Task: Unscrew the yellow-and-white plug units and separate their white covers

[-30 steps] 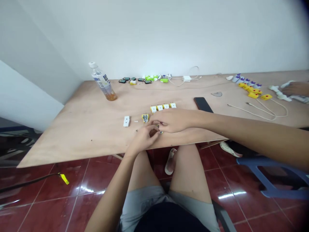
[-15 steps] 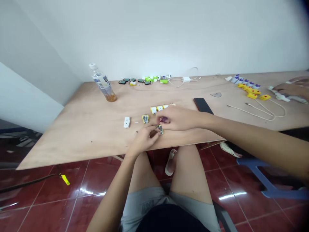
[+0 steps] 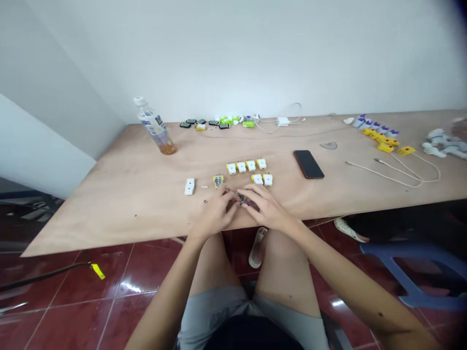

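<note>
Electronic part (image 3: 241,198), betw. L hand (image 3: 213,214), R hand (image 3: 266,210)

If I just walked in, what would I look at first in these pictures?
You'd probably notice the left hand and right hand first, meeting over a tiny part near the front edge of the wooden table. Just beyond them are neat rows of white-and-yellow blocks. A black phone lies to the right, and a plastic bottle stands back left.

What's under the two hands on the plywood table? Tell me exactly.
Between the left hand and right hand, a small dark part shows over the plywood table. Whatever the hands cover cannot be seen.
</note>
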The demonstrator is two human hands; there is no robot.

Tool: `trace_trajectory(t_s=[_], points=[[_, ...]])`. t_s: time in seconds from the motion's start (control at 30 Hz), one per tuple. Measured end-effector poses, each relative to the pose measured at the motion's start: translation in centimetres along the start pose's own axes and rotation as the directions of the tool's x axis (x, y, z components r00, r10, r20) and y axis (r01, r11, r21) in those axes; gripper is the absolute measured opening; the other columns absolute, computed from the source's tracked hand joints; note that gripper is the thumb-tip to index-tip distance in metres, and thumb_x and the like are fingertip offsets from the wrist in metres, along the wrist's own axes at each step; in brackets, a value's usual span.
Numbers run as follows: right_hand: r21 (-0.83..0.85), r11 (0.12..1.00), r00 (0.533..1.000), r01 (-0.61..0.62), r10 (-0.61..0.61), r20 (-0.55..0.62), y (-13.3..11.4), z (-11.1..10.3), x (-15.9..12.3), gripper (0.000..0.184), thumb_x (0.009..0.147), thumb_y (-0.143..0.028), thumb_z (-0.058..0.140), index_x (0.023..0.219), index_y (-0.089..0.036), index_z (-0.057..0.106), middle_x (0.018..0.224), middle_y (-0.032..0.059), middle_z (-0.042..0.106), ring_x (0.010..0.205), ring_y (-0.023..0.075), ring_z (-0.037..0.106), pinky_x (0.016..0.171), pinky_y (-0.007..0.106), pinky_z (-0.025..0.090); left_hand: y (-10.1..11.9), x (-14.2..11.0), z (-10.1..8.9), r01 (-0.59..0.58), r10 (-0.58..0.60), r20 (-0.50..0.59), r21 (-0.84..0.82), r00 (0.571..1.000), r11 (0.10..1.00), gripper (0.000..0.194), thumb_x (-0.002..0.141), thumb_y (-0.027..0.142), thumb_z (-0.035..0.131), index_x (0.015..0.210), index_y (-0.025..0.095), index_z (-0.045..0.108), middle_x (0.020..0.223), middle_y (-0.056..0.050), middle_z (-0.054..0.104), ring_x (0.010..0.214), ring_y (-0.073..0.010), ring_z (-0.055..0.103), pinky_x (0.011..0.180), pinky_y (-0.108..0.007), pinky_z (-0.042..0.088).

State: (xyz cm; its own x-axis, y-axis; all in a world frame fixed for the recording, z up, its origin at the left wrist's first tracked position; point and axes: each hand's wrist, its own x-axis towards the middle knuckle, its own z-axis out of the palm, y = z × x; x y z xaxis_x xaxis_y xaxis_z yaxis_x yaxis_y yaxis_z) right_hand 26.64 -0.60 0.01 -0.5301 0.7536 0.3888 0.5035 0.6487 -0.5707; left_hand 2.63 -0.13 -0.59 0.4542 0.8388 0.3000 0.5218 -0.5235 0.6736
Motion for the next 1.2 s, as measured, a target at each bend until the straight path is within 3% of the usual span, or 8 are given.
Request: trace_trajectory(t_s=[0.13, 0.33, 0.43, 0.53, 0.6, 0.73, 0.9, 1.2], points=[[-0.032, 0.999, 1.0, 0.007, -0.006, 0.03, 1.0, 1.1, -0.4, 0.052, 0.113, -0.024, 0.056, 0.165, -0.024, 0.055, 0.163, 0.0169, 0.063, 0.148, 0.0361, 0.058, 0.128, 0.064, 0.047, 0.1, 0.1, -0.1, 0.022, -0.021, 0.019, -0.043, 1.0, 0.999, 0.015, 0.113, 0.025, 0.057, 0.109, 0.023, 0.072, 0.119, -0.01, 0.065, 0.112, -0.0273, 0.07, 0.108, -0.045, 0.057], [0.005, 1.0, 1.0, -0.003, 0.003, 0.024, 0.9, 1.0, -0.5, 0.051, 0.112, -0.021, 0.057, 0.162, -0.025, 0.056, 0.16, 0.015, 0.067, 0.145, 0.0342, 0.061, 0.126, 0.062, 0.049, 0.5, -0.2, -1.1, 0.025, -0.028, -0.016, -0.173, 0.999, 0.985, 0.018, 0.116, 0.033, 0.059, 0.111, 0.023, 0.073, 0.116, -0.008, 0.069, 0.111, -0.0256, 0.068, 0.098, -0.039, 0.056], [-0.021, 1.0, 0.999, 0.005, -0.006, -0.053, 1.2, 1.1, -0.4, 0.05, 0.111, -0.026, 0.065, 0.16, -0.025, 0.058, 0.156, 0.016, 0.069, 0.144, 0.0362, 0.062, 0.125, 0.063, 0.048, 0.0, -0.5, -3.8, 0.048, -0.059, -0.066, -0.149, 0.996, 0.988, 0.02, 0.116, 0.039, 0.061, 0.116, 0.024, 0.074, 0.117, -0.007, 0.069, 0.104, -0.0235, 0.066, 0.092, -0.036, 0.054], [-0.049, 0.997, 0.988, 0.058, -0.064, -0.138, 1.4, 0.7, 0.8, 0.044, 0.108, -0.025, 0.068, 0.152, -0.025, 0.065, 0.145, 0.0161, 0.07, 0.136, 0.0356, 0.065, 0.119, 0.059, 0.053, -1.8, 0.6, -7.9, -0.007, 0.005, -0.075, -0.015, 0.997, 1.0, 0.023, 0.117, 0.04, 0.058, 0.115, 0.024, 0.075, 0.121, -0.008, 0.07, 0.114, -0.0252, 0.066, 0.106, -0.041, 0.051], [-0.074, 0.992, 0.98, 0.102, -0.113, -0.161, 1.4, 0.4, 2.8, 0.038, 0.108, -0.021, 0.066, 0.146, -0.024, 0.069, 0.138, 0.0153, 0.071, 0.13, 0.0337, 0.066, 0.115, 0.056, 0.055, -3.6, 2.3, -10.6, -0.111, 0.107, 0.05, 0.078, 0.993, 0.991, 0.027, 0.115, 0.044, 0.061, 0.11, 0.024, 0.077, 0.118, -0.009, 0.073, 0.118, -0.0282, 0.064, 0.112, -0.045, 0.048], [-0.143, 0.971, 0.965, 0.194, -0.215, -0.148, 1.1, 0.4, 8.5, 0.017, 0.11, -0.027, 0.069, 0.124, -0.022, 0.076, 0.128, 0.0144, 0.072, 0.12, 0.0316, 0.066, 0.108, 0.051, 0.055, -6.5, 6.0, -14.3, -0.183, 0.154, 0.265, 0.089, 0.952, 0.979, 0.036, 0.113, 0.056, 0.061, 0.11, 0.024, 0.078, 0.117, -0.009, 0.075, 0.118, -0.0286, 0.064, 0.114, -0.045, 0.047], [-0.193, 0.904, 0.913, 0.381, -0.4, -0.075, 0.8, 2.6, 12.8, 0.022, 0.107, -0.035, 0.078, 0.121, -0.018, 0.075, 0.123, 0.0148, 0.072, 0.113, 0.0297, 0.063, 0.099, 0.046, 0.055, -7.9, 6.6, -14.8, -0.176, 0.165, 0.307, 0.006, 0.937, 0.984, 0.034, 0.115, 0.053, 0.061, 0.115, 0.023, 0.077, 0.119, -0.009, 0.076, 0.118, -0.0273, 0.064, 0.109, -0.042, 0.049], [-0.163, 0.898, 0.906, 0.408, -0.42, -0.048, -0.3, 4.4, 12.1, 0.012, 0.112, -0.026, 0.07, 0.117, -0.016, 0.07, 0.107, 0.0107, 0.073, 0.1, 0.0254, 0.059, 0.088, 0.041, 0.053, -7.7, 3.0, -14.3, -0.073, 0.097, 0.298, -0.092, 0.949, 0.993, 0.022, 0.117, 0.042, 0.063, 0.113, 0.025, 0.076, 0.118, -0.005, 0.073, 0.118, -0.0251, 0.061, 0.105, -0.039, 0.049]])
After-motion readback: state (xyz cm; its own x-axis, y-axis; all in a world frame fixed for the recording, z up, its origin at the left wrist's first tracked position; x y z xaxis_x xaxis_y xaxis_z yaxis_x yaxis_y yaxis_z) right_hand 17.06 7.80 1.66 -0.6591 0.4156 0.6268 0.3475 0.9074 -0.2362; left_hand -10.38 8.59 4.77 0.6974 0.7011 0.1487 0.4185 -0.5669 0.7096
